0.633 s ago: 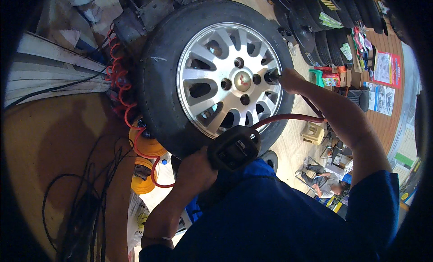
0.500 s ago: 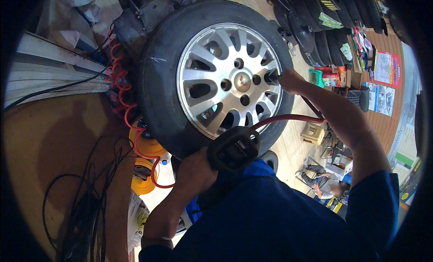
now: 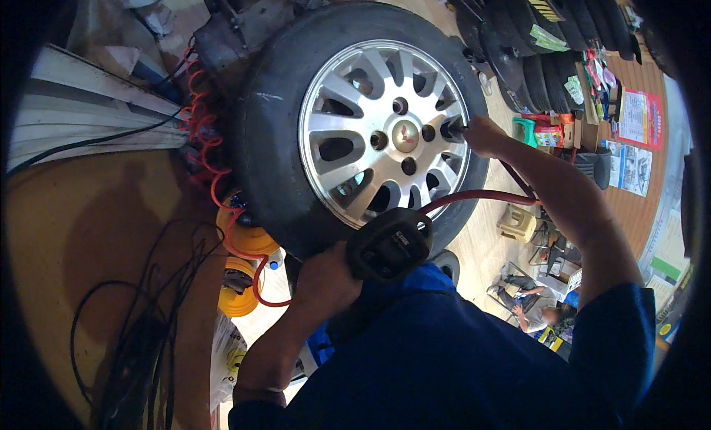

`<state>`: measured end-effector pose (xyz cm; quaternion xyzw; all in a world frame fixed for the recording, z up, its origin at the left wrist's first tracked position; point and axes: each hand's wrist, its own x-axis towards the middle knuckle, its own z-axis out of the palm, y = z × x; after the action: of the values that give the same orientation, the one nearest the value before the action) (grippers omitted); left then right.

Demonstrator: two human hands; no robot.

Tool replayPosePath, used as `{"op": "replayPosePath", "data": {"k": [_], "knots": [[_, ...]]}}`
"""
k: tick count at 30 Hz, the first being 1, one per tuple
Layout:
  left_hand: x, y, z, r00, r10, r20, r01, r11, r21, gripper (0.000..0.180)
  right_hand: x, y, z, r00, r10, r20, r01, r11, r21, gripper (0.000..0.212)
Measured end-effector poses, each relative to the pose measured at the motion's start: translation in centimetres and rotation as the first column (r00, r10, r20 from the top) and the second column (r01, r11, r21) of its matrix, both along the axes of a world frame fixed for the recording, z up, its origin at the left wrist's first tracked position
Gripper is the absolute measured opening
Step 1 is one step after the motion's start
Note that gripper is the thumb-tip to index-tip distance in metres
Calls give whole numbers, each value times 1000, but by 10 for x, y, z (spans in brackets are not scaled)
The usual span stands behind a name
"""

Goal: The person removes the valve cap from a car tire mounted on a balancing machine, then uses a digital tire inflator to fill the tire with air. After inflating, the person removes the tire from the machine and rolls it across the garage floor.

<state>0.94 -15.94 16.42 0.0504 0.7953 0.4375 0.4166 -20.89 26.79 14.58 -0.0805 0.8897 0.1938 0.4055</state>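
My right hand point(image 3: 480, 136) is out at the alloy wheel point(image 3: 385, 134), fingers pinched on a lug nut point(image 3: 452, 129) at the rim side of the hub — it looks like I'm seating or turning it by hand. My left hand point(image 3: 326, 282) sits low, close to my chest, fingers wrapped round the grip of the black air impact wrench point(image 3: 389, 245), its red hose point(image 3: 481, 198) arcing off under my right forearm. The tyre point(image 3: 270, 134) stands upright just beyond both hands. I judge the step to be hand work on the nuts — next would call for lifting the wrench squarely onto that nut, keeping the hose clear of the spokes.
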Motion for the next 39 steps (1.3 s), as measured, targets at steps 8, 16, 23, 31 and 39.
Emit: {"op": "replayPosePath", "data": {"k": [8, 16, 23, 31, 39], "knots": [[1, 0, 0, 1000, -27, -16, 26, 1000, -15, 34, -1, -14, 9, 909, 347, 231, -392, 899, 194, 19], [-2, 1, 1, 997, -5, 71, 6, 1000, -13, 44, 1, -12, 8, 941, 311, 131, -330, 929, 166, 18], [0, 0, 2, 1000, -14, -16, 14, 1000, -7, 34, 0, -16, 11, 929, 328, 169, -355, 920, 167, 20], [-3, 1, 3, 998, -49, 26, 50, 998, -29, 33, -2, -14, 10, 940, 295, 172, -321, 935, 151, 23], [-5, 1, 5, 998, -50, 31, 51, 998, -44, 34, 0, -11, 6, 952, 286, 110, -300, 944, 138, 20]]}}
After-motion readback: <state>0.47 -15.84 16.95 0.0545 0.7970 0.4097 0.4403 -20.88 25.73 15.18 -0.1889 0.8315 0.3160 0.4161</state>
